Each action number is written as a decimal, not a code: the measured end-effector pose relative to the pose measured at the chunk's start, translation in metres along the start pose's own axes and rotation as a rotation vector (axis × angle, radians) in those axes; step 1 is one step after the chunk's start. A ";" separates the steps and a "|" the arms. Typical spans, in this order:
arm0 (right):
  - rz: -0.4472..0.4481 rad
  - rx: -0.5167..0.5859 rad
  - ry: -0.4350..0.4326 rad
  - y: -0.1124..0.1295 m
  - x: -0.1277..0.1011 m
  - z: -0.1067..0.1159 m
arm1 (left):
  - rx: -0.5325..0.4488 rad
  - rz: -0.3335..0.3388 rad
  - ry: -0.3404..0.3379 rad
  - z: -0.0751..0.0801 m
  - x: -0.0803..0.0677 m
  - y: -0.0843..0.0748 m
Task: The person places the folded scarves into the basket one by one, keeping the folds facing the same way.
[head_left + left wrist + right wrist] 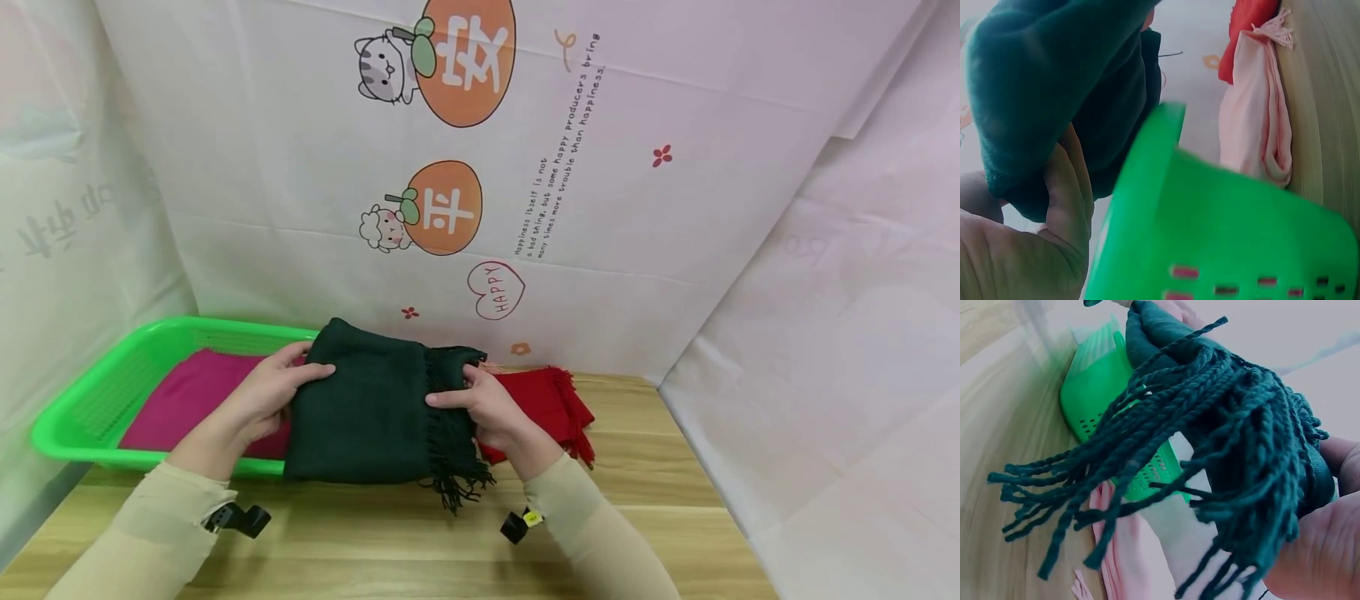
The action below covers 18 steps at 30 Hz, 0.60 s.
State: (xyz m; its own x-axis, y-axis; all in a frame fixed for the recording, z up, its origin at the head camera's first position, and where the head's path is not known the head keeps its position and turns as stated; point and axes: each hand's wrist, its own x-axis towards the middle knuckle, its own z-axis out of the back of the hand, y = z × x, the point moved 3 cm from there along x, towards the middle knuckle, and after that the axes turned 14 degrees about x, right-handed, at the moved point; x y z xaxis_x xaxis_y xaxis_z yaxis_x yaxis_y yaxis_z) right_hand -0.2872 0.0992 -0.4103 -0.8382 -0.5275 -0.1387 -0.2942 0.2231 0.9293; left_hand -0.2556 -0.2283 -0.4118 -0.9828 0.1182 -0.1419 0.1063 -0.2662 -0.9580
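A folded dark green scarf [367,408] with a twisted fringe [1210,425] is held up between both hands, above the table and the right end of a green plastic tray [90,400]. My left hand [288,392] grips its left edge, thumb on top. On the fringed right edge, my right hand [465,392] pinches the cloth. The left wrist view shows the scarf [1041,81] bunched over my left hand [1054,206], just above the tray's rim [1210,231]. In the right wrist view my right hand [1316,550] clasps the fringe end.
A magenta scarf [187,396] lies folded in the tray. A red fringed scarf [547,400] rests on the wooden table [660,475] behind my right hand, with a pink scarf [1260,125] beside it. White printed sheets wall in the back and both sides.
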 end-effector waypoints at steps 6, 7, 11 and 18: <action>0.000 0.065 0.032 -0.006 0.010 -0.013 | 0.001 0.013 -0.014 0.015 -0.002 0.005; -0.003 0.079 0.039 -0.008 0.011 -0.016 | -0.001 0.017 -0.015 0.018 -0.002 0.006; -0.012 0.106 0.061 -0.012 0.017 -0.025 | 0.006 0.028 -0.017 0.029 -0.005 0.011; -0.018 0.124 0.045 -0.017 0.026 -0.037 | 0.035 0.039 -0.019 0.045 -0.005 0.015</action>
State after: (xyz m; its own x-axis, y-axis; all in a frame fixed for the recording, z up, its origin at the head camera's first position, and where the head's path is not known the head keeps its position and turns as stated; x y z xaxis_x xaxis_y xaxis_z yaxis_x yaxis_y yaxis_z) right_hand -0.2869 0.0512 -0.4174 -0.8115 -0.5680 -0.1373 -0.3661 0.3111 0.8770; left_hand -0.2555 -0.2756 -0.4144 -0.9807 0.0893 -0.1736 0.1392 -0.3039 -0.9425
